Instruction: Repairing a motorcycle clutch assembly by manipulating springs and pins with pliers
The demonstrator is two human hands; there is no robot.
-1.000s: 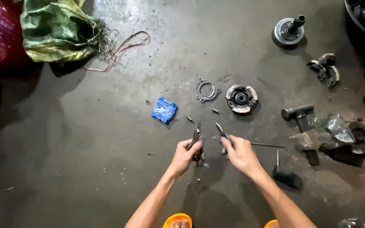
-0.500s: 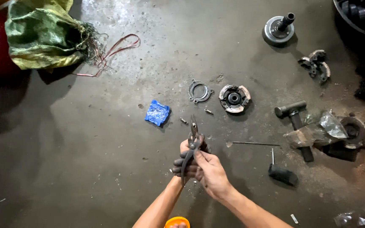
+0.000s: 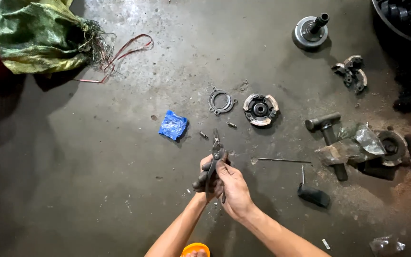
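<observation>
Both hands are meeting over a stained concrete floor (image 3: 72, 181), gripping a pair of dark pliers (image 3: 214, 162) whose closed nose is pointing away from the person. The right hand (image 3: 234, 188) is wrapping its fingers around the handles from the right, while the left hand (image 3: 206, 177) is curling tight beneath it, fingers closed on the same tool; whether a small part is being held there too cannot be told. Just beyond the pliers' tip, small springs (image 3: 203, 134) are lying loose, with a metal ring plate (image 3: 221, 101) and a round clutch shoe assembly (image 3: 260, 109) sitting side by side farther out. A crumpled blue wrapper (image 3: 173, 126) is resting to the left. To the right, a thin rod (image 3: 284, 161), a black-handled tool (image 3: 313, 194) and a hammer (image 3: 328, 128) are lying near greasy engine parts (image 3: 388, 147). A green sack (image 3: 39, 35) is slumping at far left.
</observation>
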